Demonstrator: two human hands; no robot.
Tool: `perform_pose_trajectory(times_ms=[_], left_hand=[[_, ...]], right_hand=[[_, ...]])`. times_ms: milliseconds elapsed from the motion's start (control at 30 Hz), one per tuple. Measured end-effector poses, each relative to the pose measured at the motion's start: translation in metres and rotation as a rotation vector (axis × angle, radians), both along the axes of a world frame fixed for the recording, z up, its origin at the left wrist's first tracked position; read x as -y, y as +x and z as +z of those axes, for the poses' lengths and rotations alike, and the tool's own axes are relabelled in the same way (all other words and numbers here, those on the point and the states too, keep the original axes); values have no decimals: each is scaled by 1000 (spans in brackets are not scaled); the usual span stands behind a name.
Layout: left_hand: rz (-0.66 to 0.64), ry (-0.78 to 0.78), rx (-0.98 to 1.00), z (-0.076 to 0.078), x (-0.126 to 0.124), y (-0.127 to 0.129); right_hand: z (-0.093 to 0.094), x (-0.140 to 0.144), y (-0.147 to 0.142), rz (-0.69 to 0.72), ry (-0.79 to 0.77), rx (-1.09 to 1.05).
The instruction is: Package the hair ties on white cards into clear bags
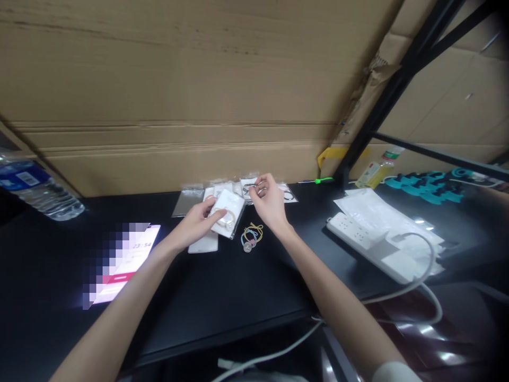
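Observation:
My left hand (201, 220) grips a clear-bagged white card (229, 203) with a beige band on it, thumb on top. Under that hand, partly covered, lies another white card (203, 244). My right hand (268, 197) has its fingers pinched together over the row of packets; whatever is between them is too small to make out. Beside its fingertips a packet (247, 187) shows a dark band. Between my wrists, on the black table (238, 292), rest yellow and blue elastic bands (251, 236) with a round charm.
Cardboard (178, 79) walls the back edge. To the left are a water bottle (43, 191) and a lit phone screen (131, 265). On the right lie a white power strip (369, 246) with a cable and white plastic bags (389, 212), near a black metal frame (401, 74).

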State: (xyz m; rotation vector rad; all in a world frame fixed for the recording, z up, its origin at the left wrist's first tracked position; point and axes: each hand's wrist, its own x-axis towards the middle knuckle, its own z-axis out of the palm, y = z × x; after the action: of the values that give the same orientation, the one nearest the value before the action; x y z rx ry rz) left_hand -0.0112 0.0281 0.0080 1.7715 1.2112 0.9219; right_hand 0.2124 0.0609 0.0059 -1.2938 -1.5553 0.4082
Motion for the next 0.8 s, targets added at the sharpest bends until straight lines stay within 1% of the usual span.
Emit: perform_pose_trajectory(times_ms=[67,167,333,400,500,567,667,733,800], left_hand=[[7,-15,28,3,2,2],[22,-55,80,7,4,3],[3,-153,94,8,6,2],[-18,-142,79,7,5,1],[-12,-59,43,7,4,-2],[55,-19,36,8,2,-3],[221,-10,64,8,-1,-5],[318,-2,96,8,-2,-5],[367,9,125,7,-3,-6]], right_hand=[[1,2,0,9,18,38],[5,6,0,75,46,125],[9,9,2,151,85,181],[9,6,4,190,62,160],[9,1,9,300,-33,97],[10,-2,13,399,-145,21],[11,-5,20,517,-323,-108],[12,-5,23,568,-379,-160],[13,-5,24,589,-403,-175]])
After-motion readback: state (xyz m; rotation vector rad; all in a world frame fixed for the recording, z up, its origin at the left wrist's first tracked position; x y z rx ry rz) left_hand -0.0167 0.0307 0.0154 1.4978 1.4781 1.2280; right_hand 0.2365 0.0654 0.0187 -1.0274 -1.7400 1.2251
